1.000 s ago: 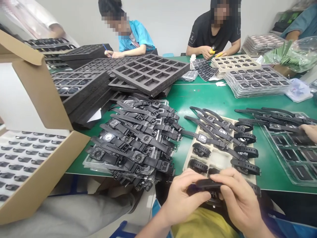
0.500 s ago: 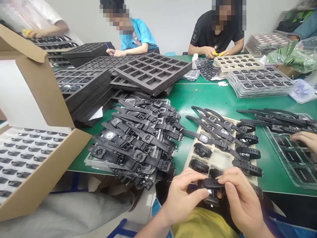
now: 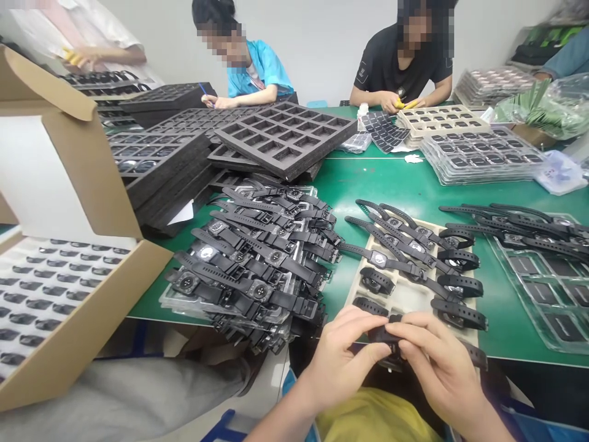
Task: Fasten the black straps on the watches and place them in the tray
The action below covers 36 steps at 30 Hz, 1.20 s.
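Head view: left hand [image 3: 343, 359] and right hand [image 3: 437, 362] both pinch one black smartwatch [image 3: 385, 336] at the near table edge, held low over the lap for fingertip control. Beige tray [image 3: 407, 294] just beyond, watch pile [image 3: 257, 264] left. Green table [image 3: 396, 181], co-workers opposite.

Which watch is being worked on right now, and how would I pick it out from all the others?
Start at the beige tray of black strapped watches on the green table, then come to its near edge. There the left hand and right hand pinch one black watch between their fingertips. It alone is lifted off the tray; its neighbours lie in rows or in the heap on the left.
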Tool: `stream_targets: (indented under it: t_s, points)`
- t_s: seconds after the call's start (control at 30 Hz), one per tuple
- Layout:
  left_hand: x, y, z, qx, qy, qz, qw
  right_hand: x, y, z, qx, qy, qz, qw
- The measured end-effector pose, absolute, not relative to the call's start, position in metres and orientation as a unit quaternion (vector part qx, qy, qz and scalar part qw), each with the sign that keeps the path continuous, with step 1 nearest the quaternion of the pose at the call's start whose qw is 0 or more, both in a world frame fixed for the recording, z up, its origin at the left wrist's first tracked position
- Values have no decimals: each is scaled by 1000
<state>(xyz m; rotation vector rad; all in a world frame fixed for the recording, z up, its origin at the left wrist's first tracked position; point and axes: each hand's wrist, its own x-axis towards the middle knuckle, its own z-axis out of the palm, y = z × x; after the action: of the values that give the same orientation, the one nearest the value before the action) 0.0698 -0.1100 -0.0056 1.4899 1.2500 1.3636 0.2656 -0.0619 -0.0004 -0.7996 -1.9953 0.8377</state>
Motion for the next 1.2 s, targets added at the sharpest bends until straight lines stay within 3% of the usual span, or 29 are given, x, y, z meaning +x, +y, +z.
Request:
stream_targets:
  t_s: [0.2, 0.4, 0.5, 0.77, 0.93, 1.03, 1.2]
  points:
    - [82, -115, -14, 455, 499, 601, 428, 266, -67, -3, -386, -696, 395, 458]
    - [76, -113, -14, 544, 473, 594, 355, 269, -58, 5, -327, -763, 383, 406]
    - [75, -112, -12, 574, 476, 573, 340, 268, -57, 3, -335, -759, 360, 427]
    - [75, -114, -11, 572, 496, 552, 350, 267, -56, 13, -319, -787, 380, 366]
    - [76, -116, -8, 566, 516, 532, 360, 263, -55, 14, -310, -791, 379, 367]
    - [78, -117, -9, 524, 503, 580, 370, 264, -56, 12, -330, -771, 390, 381]
    - [81, -113, -8, 570, 452, 627, 279, 262, -58, 14, -366, -725, 424, 401]
